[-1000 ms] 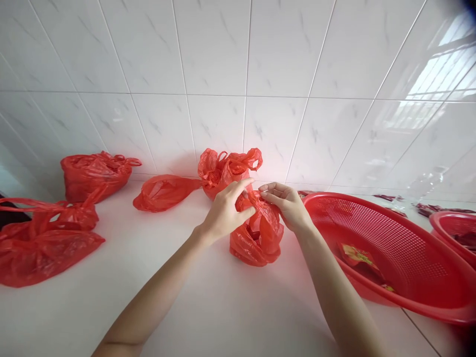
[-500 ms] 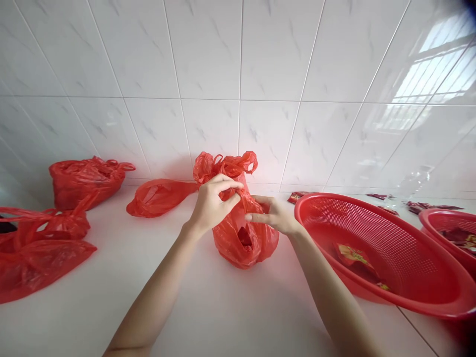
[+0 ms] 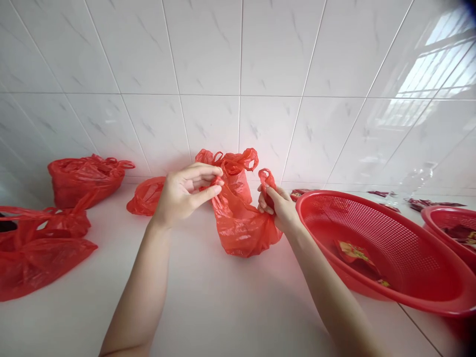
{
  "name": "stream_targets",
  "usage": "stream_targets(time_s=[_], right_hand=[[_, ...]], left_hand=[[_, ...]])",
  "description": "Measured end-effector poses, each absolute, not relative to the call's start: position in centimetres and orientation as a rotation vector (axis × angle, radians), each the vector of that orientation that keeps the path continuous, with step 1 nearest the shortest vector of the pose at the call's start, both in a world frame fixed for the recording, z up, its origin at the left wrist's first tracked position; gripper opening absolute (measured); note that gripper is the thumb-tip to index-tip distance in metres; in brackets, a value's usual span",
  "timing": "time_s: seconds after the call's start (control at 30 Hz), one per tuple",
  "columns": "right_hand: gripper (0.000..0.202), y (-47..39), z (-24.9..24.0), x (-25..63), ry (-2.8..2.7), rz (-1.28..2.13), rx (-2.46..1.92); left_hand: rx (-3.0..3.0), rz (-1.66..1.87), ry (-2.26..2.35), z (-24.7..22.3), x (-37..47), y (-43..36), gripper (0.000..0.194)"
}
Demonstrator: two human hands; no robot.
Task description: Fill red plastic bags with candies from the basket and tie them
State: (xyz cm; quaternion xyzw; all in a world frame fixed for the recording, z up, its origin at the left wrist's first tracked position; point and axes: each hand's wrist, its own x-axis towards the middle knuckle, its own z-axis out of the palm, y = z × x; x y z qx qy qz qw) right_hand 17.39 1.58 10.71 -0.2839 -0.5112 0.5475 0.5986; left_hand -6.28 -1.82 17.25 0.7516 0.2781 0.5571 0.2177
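Observation:
A thin red plastic bag (image 3: pixel 245 233) hangs between my hands over the white counter, its mouth spread and its lower part bulging. My left hand (image 3: pixel 189 191) pinches one handle between thumb and fingers. Around the other handle the fingers of my right hand (image 3: pixel 277 203) are closed, and a loop of it sticks up above them. What lies inside the bag is hidden by its front side. Just behind stands another red plastic bag (image 3: pixel 241 184) with handle loops on top, close to the tiled wall.
To the right sits a large red plastic basket (image 3: pixel 390 238) holding a few printed packets (image 3: pixel 355 254). A second red basket (image 3: pixel 442 215), a clear bottle (image 3: pixel 414 181) and loose packets lie beyond it. More red bags (image 3: pixel 87 181) stand at the left; a flat red bag (image 3: pixel 147 196) lies by the wall.
My hands have moved apart, each now with a handle of the bag. The bag's mouth has widened, and the dark red item seen in it before is out of sight.

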Motion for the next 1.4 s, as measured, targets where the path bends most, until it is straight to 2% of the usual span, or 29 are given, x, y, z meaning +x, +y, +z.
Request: stream_targets(time_s=[0.17,0.27,0.37,0.6,0.73,0.97,1.2,1.4], right_hand=[[0.026,-0.4,11.6,15.6,-1.387,1.111,-0.838],[0.016,-1.3,12.0,15.2,-1.523,1.125,-0.801],[0.015,-1.7,12.2,15.4,-1.644,1.153,-0.748],[0.023,-2.1,12.6,16.2,-1.651,1.374,-0.673],[0.033,-2.0,12.6,16.1,-1.714,1.326,-0.697],[0.050,-1.1,12.1,16.1,-1.523,1.335,-0.788],[0.034,-0.8,12.1,16.3,-1.379,1.457,-0.712],[0.027,-0.4,12.0,16.8,-1.319,1.511,-0.638]], left_hand=[[2.171,1.219,0.514,16.9,-5.2,-2.3,0.027],[2.144,1.252,0.490,16.4,-4.0,-1.9,0.022],[2.112,1.319,0.531,16.0,-2.9,-1.5,0.015],[2.172,1.464,0.769,15.1,-1.9,-0.7,0.018],[2.172,1.492,0.821,14.7,-1.5,-0.5,0.021],[2.117,1.269,0.944,15.1,-3.1,-0.1,0.030],[2.250,1.288,0.810,15.7,-3.0,-1.6,0.010],[2.359,0.966,0.811,15.7,-2.6,-2.3,0.018]])
